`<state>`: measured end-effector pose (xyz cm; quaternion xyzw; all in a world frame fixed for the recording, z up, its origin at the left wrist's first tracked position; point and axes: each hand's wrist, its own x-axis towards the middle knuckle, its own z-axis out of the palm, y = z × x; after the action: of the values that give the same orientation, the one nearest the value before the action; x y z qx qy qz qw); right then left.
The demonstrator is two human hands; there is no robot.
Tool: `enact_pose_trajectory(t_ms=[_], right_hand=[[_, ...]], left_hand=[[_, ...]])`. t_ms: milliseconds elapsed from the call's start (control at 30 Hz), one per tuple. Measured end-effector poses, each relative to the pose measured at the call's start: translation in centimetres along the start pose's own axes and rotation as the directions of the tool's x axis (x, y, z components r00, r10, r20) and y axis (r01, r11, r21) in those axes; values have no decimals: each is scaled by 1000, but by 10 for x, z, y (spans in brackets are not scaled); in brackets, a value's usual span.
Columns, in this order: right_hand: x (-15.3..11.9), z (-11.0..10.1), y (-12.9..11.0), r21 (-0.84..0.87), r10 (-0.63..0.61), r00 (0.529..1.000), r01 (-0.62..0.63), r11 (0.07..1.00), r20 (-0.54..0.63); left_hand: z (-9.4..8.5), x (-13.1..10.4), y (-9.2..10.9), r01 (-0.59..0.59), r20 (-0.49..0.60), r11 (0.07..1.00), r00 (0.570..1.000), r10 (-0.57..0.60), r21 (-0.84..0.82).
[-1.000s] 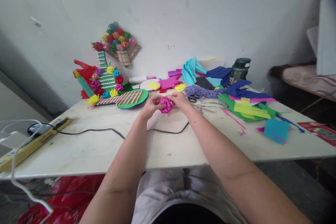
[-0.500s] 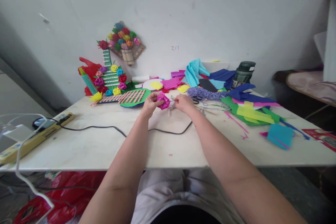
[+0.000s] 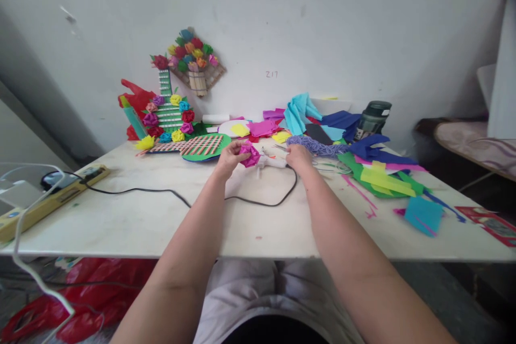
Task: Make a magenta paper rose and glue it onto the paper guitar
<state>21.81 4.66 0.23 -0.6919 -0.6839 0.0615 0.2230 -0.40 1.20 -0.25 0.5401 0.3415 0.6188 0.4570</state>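
A pink paper rosette (image 3: 250,154) is sitting in the left hand (image 3: 229,161), above the far half of the white table (image 3: 258,231); the fingers are closing on its left side in a narrow pinch. Just right of it, a white glue gun (image 3: 274,162) is lying between the two hands, and a black cord (image 3: 296,178) is curving away from near its end across the tabletop. The right hand (image 3: 299,157) is bunching its fingers by a pair of scissors (image 3: 279,147), whose blades are pointing out to the left; from where I'm standing, I cannot tell whether it is gripping them.

Just behind that hand, a bundle of purple yarn (image 3: 318,145) is stretching rightward, with green sheets (image 3: 350,169) and yellow strips (image 3: 387,178) piling up beyond it. A blue square (image 3: 424,216) is lying nearer the table's right end. Left of the rosette, a green oval piece (image 3: 205,150) is carrying a pink lattice, and a flower-trimmed panel (image 3: 169,117) is standing behind it. A dark bottle (image 3: 373,118) is standing at the back right, and a paper bouquet (image 3: 197,59) is hanging on the wall (image 3: 322,21).
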Motion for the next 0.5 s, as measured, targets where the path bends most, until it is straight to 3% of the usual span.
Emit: enact_pose_trajectory(t_ms=[67, 167, 500], right_hand=[[1, -3, 6, -124, 101, 993, -94, 988, 56], [1, -4, 11, -209, 159, 982, -134, 969, 104], [-3, -2, 10, -236, 94, 991, -69, 969, 96]], left_hand=[[-1, 0, 0, 5, 19, 1000, 1000, -6, 19], [-1, -1, 0, 7, 54, 999, 999, -9, 33], [-2, -1, -2, 27, 85, 999, 996, -31, 40]])
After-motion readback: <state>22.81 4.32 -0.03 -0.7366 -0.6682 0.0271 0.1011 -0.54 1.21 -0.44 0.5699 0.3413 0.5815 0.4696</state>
